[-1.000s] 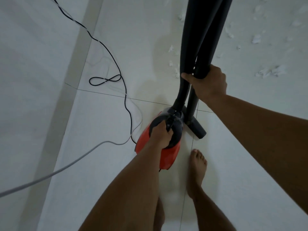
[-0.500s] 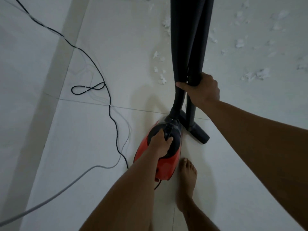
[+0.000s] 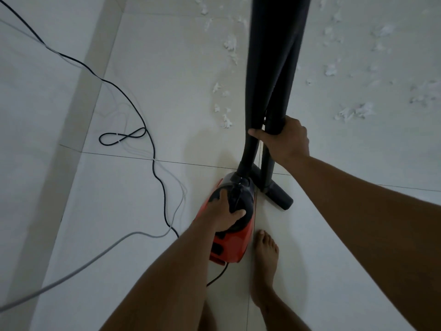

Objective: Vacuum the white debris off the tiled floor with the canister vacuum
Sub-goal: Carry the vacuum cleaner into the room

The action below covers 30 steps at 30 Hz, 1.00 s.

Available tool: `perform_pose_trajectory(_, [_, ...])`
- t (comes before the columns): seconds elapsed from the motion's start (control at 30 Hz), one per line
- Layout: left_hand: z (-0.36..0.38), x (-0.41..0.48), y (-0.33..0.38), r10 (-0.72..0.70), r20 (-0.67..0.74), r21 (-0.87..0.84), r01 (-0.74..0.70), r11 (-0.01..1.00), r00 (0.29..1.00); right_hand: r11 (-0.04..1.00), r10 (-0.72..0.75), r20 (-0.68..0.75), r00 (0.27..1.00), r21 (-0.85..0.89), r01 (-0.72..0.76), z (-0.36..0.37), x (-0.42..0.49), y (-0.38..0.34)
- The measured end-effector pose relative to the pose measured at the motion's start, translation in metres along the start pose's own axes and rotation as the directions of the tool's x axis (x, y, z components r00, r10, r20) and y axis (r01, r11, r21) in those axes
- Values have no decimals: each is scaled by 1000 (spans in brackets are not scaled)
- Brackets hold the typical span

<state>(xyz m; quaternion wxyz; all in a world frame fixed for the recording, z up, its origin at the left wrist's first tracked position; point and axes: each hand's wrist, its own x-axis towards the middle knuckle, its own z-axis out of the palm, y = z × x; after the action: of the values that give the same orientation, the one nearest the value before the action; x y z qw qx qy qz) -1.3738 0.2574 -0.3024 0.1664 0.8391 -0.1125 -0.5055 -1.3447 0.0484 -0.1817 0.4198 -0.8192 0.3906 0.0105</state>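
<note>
A red and black canister vacuum [image 3: 232,244] sits on the tiled floor [image 3: 119,211] near my feet. My left hand [image 3: 223,213] grips the black top of the canister, thumb on its right side. My right hand [image 3: 285,139] holds the black hose and the wand [image 3: 274,56] together, both rising out of the top of the view. The wand's floor nozzle [image 3: 279,194] rests on the tile right of the canister. White debris [image 3: 228,119] lies scattered ahead, with more debris [image 3: 355,113] at the right.
A black power cord [image 3: 155,163] loops across the floor at left and runs to the canister's rear. A grey cable [image 3: 95,256] crosses it. My bare right foot [image 3: 265,259] stands just right of the canister. A darker floor strip [image 3: 78,103] runs along the left.
The view has shifted, so canister, cord and foot sit lower and further left in frame. My left hand has spread wider over the canister top. My right hand keeps its hold.
</note>
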Motion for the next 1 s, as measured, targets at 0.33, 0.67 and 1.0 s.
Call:
perform_pose_trajectory(0.33, [3, -40, -57, 53, -2, 384, -48, 922, 999, 996, 5, -37, 999, 89, -1, -28, -15, -11])
perform_pose_trajectory(0.67, [41, -27, -70, 158, -225, 478, -33, 878, 961, 998, -1, -42, 999, 56, 3, -9, -10, 5])
perform_pose_trajectory(1.0, [41, -20, -85, 205, -206, 563, -55, 824, 957, 998, 14, -48, 999, 57, -11, -1, -1, 12])
